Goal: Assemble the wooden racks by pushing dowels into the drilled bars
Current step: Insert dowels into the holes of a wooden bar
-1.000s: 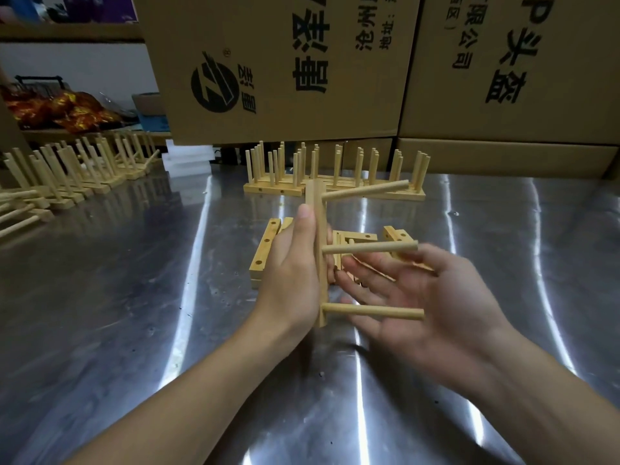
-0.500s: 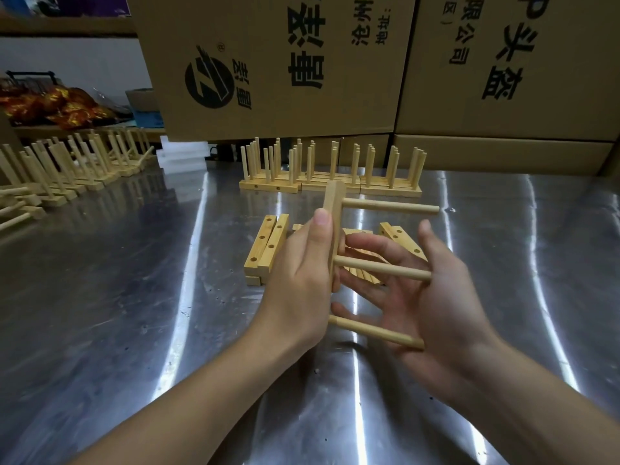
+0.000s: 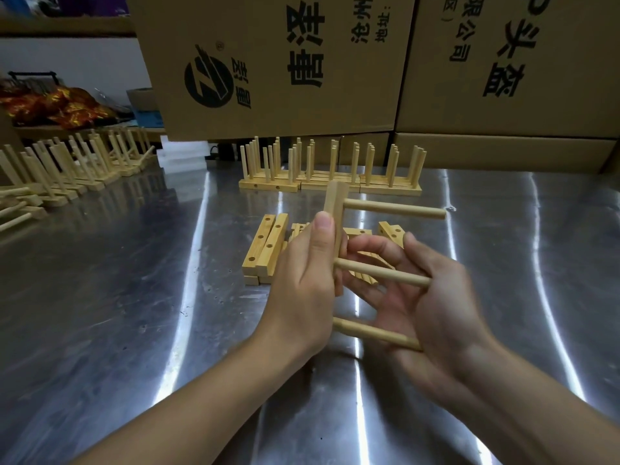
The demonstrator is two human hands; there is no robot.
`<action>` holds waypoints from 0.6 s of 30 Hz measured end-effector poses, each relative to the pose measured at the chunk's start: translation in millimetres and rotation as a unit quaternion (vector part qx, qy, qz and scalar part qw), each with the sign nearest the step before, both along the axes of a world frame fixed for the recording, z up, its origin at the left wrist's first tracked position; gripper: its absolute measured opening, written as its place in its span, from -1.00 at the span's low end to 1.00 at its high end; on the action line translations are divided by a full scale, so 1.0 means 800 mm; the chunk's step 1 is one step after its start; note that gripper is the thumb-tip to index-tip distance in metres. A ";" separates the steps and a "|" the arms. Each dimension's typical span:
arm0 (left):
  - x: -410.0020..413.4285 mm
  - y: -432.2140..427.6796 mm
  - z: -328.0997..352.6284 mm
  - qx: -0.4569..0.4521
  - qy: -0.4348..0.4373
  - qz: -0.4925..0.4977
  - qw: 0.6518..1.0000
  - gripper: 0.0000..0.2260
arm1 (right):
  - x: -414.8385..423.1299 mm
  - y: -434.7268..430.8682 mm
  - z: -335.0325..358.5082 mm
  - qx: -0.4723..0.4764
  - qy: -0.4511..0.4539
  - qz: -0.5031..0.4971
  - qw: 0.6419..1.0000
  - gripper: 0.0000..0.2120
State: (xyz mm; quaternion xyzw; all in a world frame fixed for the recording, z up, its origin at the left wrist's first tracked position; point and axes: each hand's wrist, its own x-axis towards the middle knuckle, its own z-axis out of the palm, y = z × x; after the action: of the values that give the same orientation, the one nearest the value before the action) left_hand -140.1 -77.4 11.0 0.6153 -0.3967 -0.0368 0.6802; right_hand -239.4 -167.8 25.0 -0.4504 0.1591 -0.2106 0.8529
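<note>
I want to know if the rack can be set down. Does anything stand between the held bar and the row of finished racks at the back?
Yes. The pile of loose drilled bars lies on the table directly between the held bar and the finished racks.

Two hands: the left hand (image 3: 303, 283) and the right hand (image 3: 432, 297). One bar (image 3: 335, 209) carries three dowels (image 3: 396, 209). Two drilled bars (image 3: 266, 245) lie side by side on the surface (image 3: 117, 297), with more behind the hands, uncountable. Two large cardboard boxes (image 3: 278, 62) stand far. The finished racks (image 3: 330, 179) are too crowded to count.
</note>
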 end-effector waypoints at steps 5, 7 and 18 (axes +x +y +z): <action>-0.003 -0.005 0.004 -0.003 0.010 0.002 1.000 -0.50 | -0.003 -0.005 0.011 0.004 0.023 0.005 1.000 -0.35; 0.000 -0.003 0.006 -0.007 0.032 0.000 0.999 -0.48 | -0.004 -0.010 0.018 0.016 0.021 0.029 0.999 -0.22; 0.018 0.005 0.005 -0.032 0.229 0.000 0.973 -0.54 | -0.004 -0.022 0.005 -0.282 0.062 0.010 0.957 -0.63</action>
State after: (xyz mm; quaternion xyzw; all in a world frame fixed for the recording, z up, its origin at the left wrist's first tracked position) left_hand -125.8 -73.3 14.9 0.5686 -0.2316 -0.1637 0.7722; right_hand -242.8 -185.6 29.0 -0.6864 0.1416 -0.2103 0.6816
